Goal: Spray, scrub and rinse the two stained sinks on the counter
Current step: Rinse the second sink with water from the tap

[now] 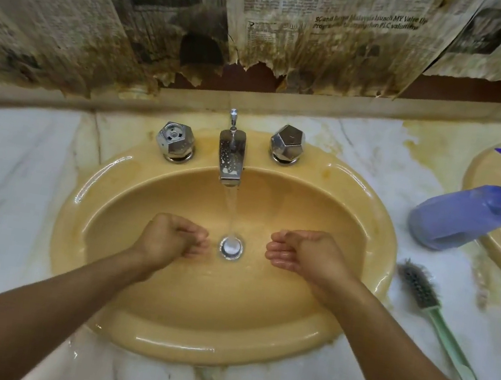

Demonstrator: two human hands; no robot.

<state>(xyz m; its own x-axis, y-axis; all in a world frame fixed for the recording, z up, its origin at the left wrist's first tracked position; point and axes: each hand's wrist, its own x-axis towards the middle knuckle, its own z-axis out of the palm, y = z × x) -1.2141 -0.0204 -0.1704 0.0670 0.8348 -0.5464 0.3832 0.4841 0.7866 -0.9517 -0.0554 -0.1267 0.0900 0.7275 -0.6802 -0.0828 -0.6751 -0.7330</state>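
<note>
A yellow oval sink (132,309) fills the middle of the marble counter. Water runs from its chrome faucet (230,157) down to the drain (231,247). My left hand (169,237) hovers in the basin left of the drain, fingers loosely curled and holding nothing. My right hand (302,250) is right of the drain, wet fingers cupped, also holding nothing. A purple spray bottle (464,217) lies tilted on the counter to the right, its nozzle over a second yellow sink (495,251) at the right edge. A green-handled brush (433,314) lies between the two sinks.
Two chrome knobs, one at the left (175,141) and one at the right (286,143), flank the faucet. Stained, torn newspaper (169,29) covers the wall behind. The marble counter (4,183) shows yellow-brown stains around both sinks and a wet front edge.
</note>
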